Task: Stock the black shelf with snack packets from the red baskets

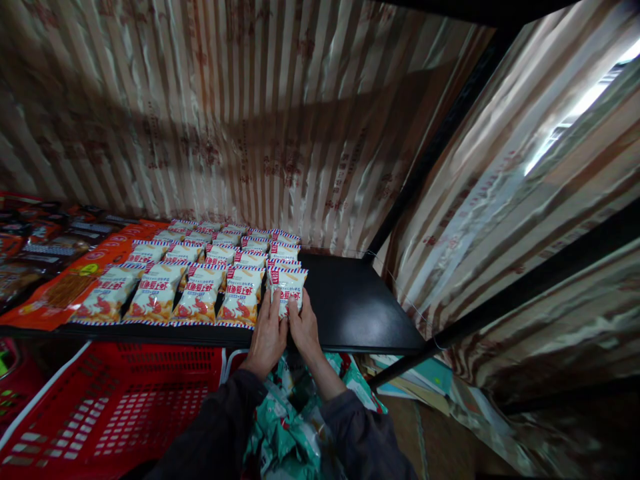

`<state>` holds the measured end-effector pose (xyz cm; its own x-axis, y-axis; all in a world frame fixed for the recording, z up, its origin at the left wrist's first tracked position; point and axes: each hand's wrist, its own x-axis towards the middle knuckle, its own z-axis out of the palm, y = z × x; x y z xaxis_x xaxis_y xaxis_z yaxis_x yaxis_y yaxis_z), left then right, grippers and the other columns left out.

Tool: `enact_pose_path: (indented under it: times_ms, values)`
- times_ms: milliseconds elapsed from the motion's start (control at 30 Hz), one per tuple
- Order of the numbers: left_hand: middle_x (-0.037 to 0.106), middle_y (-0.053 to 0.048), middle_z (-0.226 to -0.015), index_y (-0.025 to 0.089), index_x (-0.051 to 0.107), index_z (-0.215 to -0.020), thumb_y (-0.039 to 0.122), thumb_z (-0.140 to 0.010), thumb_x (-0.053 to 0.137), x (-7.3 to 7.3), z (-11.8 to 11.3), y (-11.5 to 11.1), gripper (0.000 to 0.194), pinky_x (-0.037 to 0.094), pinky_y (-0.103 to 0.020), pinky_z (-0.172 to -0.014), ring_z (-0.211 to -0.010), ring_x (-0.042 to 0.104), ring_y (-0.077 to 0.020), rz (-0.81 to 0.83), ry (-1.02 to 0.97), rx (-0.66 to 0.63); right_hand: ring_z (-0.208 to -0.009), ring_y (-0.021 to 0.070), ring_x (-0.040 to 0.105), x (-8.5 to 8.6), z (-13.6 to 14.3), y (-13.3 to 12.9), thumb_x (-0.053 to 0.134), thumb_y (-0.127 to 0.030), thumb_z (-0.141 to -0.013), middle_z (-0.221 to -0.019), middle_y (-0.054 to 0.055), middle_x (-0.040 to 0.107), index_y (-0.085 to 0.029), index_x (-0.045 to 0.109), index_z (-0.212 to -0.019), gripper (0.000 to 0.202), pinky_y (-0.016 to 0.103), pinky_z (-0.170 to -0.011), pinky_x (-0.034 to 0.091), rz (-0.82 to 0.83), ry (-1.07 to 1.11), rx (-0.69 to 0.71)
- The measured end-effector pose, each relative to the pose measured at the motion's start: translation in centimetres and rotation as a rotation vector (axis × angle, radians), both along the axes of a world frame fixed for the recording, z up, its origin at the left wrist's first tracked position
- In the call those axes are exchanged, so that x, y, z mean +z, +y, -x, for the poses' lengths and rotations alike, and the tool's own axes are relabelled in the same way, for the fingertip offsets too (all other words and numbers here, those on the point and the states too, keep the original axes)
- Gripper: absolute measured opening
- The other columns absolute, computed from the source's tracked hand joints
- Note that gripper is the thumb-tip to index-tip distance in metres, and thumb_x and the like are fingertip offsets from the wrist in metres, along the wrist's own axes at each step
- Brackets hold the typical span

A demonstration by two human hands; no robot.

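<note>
Both of my hands hold one white snack bag with red lettering (287,283) at the front right end of several rows of matching bags. My left hand (270,333) grips its left side and lower edge, and my right hand (304,328) grips its right side. More such bags lie close by on the left, the nearest being a white bag (241,297) beside my left hand. All of them rest on a black shelf (360,307). My fingertips lie on the front of the held bag; its lower edge is partly hidden by my hands.
Orange packets (95,270) and dark packets (55,250) fill the shelf's left. Below are a red basket (145,400) and green bags (285,427). A black post (440,147) stands at the right, with a striped curtain (280,120) behind.
</note>
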<state>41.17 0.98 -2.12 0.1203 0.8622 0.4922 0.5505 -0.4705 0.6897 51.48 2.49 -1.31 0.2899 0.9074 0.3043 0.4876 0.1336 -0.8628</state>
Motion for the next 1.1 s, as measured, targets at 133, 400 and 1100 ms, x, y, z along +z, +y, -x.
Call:
enact_pose_path:
  times_ms: [133,400,1100]
  values:
    - [0.014,-0.018,-0.152,0.013,0.016,-0.144,0.016,-0.089,0.034,0.0,-0.1,-0.2,0.058,0.026,-0.047,-0.111,-0.140,0.013,-0.0252,-0.005,0.014,0.017,-0.113,0.0247,0.057,-0.2,0.1,-0.2,0.039,-0.047,-0.088,-0.128,0.011,0.057,-0.018,0.034,-0.139,0.059,0.038,-0.093,0.046,-0.030,0.002,-0.023]
    - [0.010,-0.019,-0.153,0.013,0.015,-0.144,0.015,-0.090,0.033,-0.5,-0.4,-0.7,0.058,0.026,-0.048,-0.110,-0.141,0.010,-0.0261,-0.018,0.048,0.037,-0.128,0.0261,0.043,0.3,0.2,-0.9,0.040,-0.049,-0.087,-0.142,0.014,0.040,-0.014,0.028,-0.142,0.066,0.043,-0.103,0.036,-0.016,-0.004,-0.009]
    - [0.009,-0.020,-0.153,0.011,0.017,-0.144,0.015,-0.089,0.034,-0.6,0.1,-1.6,0.058,0.025,-0.048,-0.111,-0.141,0.007,-0.0278,-0.036,0.153,0.029,-0.134,0.0249,0.033,-0.1,0.0,-1.5,0.041,-0.050,-0.086,-0.146,0.016,0.033,-0.011,0.024,-0.142,0.070,0.044,-0.108,0.030,-0.054,-0.057,-0.010]
